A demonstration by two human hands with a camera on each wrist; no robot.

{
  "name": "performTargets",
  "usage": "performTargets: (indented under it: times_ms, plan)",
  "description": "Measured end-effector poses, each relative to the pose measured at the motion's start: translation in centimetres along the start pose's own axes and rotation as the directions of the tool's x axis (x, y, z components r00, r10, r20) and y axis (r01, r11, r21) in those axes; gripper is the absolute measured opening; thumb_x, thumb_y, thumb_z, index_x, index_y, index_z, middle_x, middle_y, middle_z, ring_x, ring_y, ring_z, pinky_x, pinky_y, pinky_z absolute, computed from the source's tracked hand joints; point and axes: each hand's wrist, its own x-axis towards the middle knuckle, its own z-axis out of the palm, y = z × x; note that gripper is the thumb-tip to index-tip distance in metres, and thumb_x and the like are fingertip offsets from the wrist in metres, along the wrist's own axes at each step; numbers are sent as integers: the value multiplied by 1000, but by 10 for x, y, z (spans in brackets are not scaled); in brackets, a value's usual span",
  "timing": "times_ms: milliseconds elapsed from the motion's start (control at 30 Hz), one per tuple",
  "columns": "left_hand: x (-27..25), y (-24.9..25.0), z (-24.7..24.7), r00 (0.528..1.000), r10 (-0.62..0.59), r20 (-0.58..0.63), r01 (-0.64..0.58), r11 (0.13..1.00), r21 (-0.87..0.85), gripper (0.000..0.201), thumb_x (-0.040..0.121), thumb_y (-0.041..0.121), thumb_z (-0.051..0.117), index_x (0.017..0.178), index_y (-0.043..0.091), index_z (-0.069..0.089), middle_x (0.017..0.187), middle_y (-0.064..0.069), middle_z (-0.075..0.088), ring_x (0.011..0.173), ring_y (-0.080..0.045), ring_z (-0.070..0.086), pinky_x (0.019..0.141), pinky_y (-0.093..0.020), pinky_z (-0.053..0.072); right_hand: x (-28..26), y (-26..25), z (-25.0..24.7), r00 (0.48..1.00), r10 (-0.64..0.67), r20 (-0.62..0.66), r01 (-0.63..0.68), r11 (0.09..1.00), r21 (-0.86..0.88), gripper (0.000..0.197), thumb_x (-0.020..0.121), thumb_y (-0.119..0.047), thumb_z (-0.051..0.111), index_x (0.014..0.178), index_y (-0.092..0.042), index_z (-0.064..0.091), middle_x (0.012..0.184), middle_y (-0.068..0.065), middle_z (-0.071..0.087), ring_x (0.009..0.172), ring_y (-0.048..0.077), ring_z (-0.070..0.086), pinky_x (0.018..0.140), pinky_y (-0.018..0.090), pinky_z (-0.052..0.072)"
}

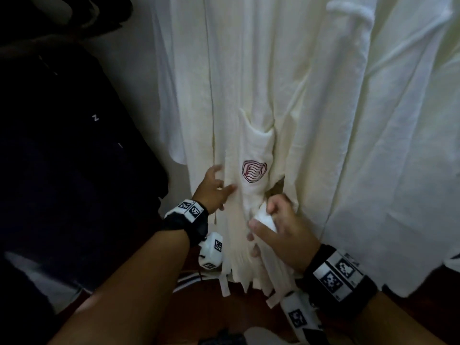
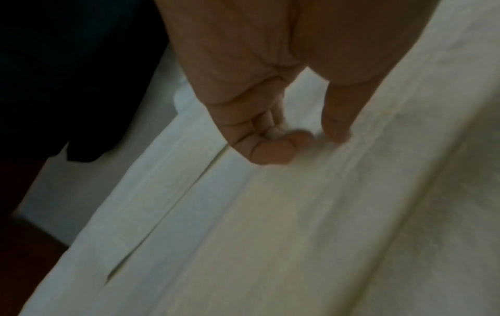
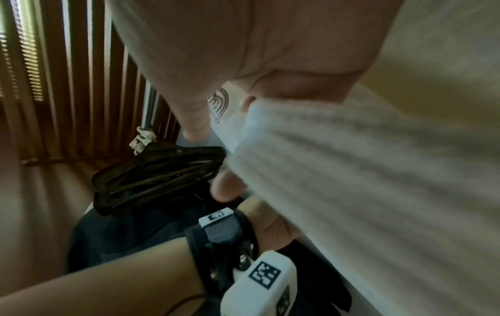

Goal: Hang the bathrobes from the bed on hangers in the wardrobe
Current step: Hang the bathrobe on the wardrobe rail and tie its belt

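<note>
Right grip (image 1: 281, 225) clutches bunched bathrobe (image 1: 251, 135) fabric below its pocket; left grip (image 1: 214, 188), fingers loosely spread, touches the robe's front.

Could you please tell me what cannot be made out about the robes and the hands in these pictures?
- Hanger and rail of the white bathrobe: cut off by the head view's top edge.
- Dark garment: too dim there to identify.
- Left hand grip: left wrist view is blurred; pinching or only touching is unclear.
- What the right hand grips, belt or fold: right wrist view is motion-blurred.
</note>
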Motion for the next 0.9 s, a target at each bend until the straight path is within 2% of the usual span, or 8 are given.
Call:
performTargets:
  times_ms: [133, 267, 367, 467, 567, 667, 767, 900]
  plan:
    - [6, -2, -12, 988, 155, 5, -149, 939, 310, 15, 91, 29, 62, 105, 24, 63, 82, 7, 63, 65, -15, 58, 53, -29, 47, 16, 3, 16, 968, 36, 247, 9, 984, -179, 22, 84, -43, 69, 101, -30, 63, 104, 5, 69, 66, 19, 66, 68, 40, 58]
    - [13, -44, -33, 969, 72, -238, -4, 962, 273, 11, 87, 25, 65, 79, 25, 57, 78, 3, 59, 74, -27, 64, 65, -37, 53, 43, 4, 27, 985, 95, -141, -103, 994, -45, 55, 90, -40, 63, 135, -48, 35, 134, -19, 48, 70, 5, 70, 83, 21, 53]
    - [26, -54, -53, 879, 93, -467, 34, 966, 256, 42, 80, 10, 66, 120, 19, 55, 125, -12, 51, 106, -34, 58, 91, -37, 49, 59, 4, 32, 969, 112, -221, -110, 994, 21, 55, 86, -39, 69, 131, -44, 37, 132, -12, 46, 74, 21, 73, 90, 41, 55]
    - [54, -38, -86, 855, 26, -518, 116, 964, 239, 92, 76, 26, 78, 148, 13, 22, 147, -18, 27, 126, -35, 45, 107, -36, 39, 68, 8, 39, 960, 144, -239, -143, 990, 22, 38, 82, -36, 75, 115, -34, 57, 124, -2, 57, 71, 23, 73, 88, 43, 55]
    - [78, -9, -111, 968, 26, -248, 82, 906, 415, 64, 85, 47, 67, 134, 13, 47, 134, -14, 55, 121, -31, 55, 101, -32, 44, 73, 12, 54, 961, 138, -239, -146, 989, -16, 48, 77, -38, 79, 117, -37, 53, 131, -1, 55, 93, 21, 71, 85, 32, 55]
    - [66, 19, -107, 995, 84, 47, -95, 777, 623, 44, 92, 44, 58, 118, 9, 66, 118, -11, 67, 109, -29, 62, 86, -26, 47, 80, 24, 73, 962, 172, -214, -229, 932, -281, 73, 73, -49, 78, 133, -43, 37, 156, -9, 20, 140, 14, 29, 106, 26, 33]
    - [34, 31, -81, 943, 132, 305, -279, 813, 511, 40, 84, 43, 66, 109, 13, 69, 103, -3, 71, 99, -23, 66, 81, -29, 52, 86, 31, 89, 964, 189, -185, -256, 840, -478, 90, 67, -58, 77, 142, -39, 30, 150, -4, 27, 138, 15, 27, 106, 28, 34]
    - [7, 33, -61, 832, 197, 518, -415, 841, 347, 49, 83, 48, 65, 118, 14, 66, 112, -2, 70, 103, -15, 65, 91, -33, 53, 105, 45, 96, 924, 91, -372, -320, 718, -618, 51, 85, -39, 65, 130, -19, 52, 122, 3, 60, 118, 22, 54, 97, 29, 42]
